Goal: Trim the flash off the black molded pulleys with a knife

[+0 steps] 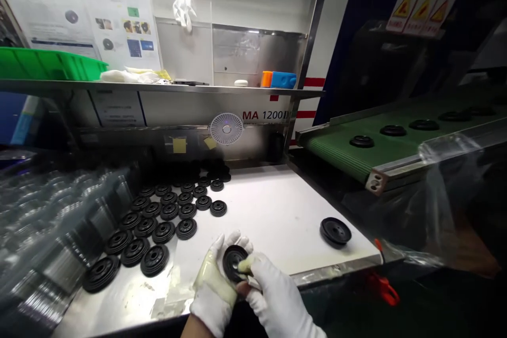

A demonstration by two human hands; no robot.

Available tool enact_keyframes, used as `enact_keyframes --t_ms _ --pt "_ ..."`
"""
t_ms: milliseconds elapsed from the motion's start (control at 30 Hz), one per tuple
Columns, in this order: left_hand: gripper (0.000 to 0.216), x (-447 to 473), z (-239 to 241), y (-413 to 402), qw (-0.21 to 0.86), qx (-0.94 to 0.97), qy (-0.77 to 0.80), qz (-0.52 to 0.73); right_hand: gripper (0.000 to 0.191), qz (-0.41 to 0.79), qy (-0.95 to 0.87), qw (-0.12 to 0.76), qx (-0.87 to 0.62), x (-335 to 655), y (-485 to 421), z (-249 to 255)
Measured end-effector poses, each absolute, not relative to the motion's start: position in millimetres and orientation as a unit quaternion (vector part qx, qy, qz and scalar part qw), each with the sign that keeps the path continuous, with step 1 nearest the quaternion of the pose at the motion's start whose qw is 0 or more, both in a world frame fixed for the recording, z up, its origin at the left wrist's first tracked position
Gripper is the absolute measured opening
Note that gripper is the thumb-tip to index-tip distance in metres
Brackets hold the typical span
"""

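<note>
My left hand, in a white glove with yellowish coated fingers, holds a round black grooved plastic wheel tilted up above the table's front edge. My right hand, gloved in white, has its fingers closed against the face of this wheel near its centre. Something thin and pale may be in the right fingers, but it is too small to name. To the right, another black wheel lies by itself on the white sheet. Rows of similar black wheels lie to the left of my hands.
Stacked clear plastic trays fill the left side. At right, a green conveyor belt carries several black wheels. A small round fan stands at the back under a metal shelf, which holds a green bin.
</note>
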State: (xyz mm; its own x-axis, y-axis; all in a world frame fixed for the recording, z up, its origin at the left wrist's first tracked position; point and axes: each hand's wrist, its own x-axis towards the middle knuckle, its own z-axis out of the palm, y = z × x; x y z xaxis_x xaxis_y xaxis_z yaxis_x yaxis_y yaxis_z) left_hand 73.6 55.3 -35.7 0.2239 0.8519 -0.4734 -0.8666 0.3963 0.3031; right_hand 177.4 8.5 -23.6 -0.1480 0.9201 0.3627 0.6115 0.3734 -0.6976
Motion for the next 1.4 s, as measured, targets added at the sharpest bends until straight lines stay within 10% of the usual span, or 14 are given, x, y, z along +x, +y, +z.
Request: enact_keyframes --t_ms 433,800,1400 --pt "0.001 31.9 -39.1 52.5 0.722 -0.043 0.274 0.634 0.022 0.308 -0.655 0.514 -0.460 183.4 24.3 -48.2" --pt "0.006 32.4 -33.4 42.4 0.737 0.020 0.240 0.632 0.021 0.188 -0.769 0.305 -0.529 174.5 16.1 -32.5" --pt "0.007 36.7 -44.7 41.2 0.694 0.046 0.247 0.675 0.028 0.105 -0.765 0.255 -0.582 151.6 -3.8 -44.8"
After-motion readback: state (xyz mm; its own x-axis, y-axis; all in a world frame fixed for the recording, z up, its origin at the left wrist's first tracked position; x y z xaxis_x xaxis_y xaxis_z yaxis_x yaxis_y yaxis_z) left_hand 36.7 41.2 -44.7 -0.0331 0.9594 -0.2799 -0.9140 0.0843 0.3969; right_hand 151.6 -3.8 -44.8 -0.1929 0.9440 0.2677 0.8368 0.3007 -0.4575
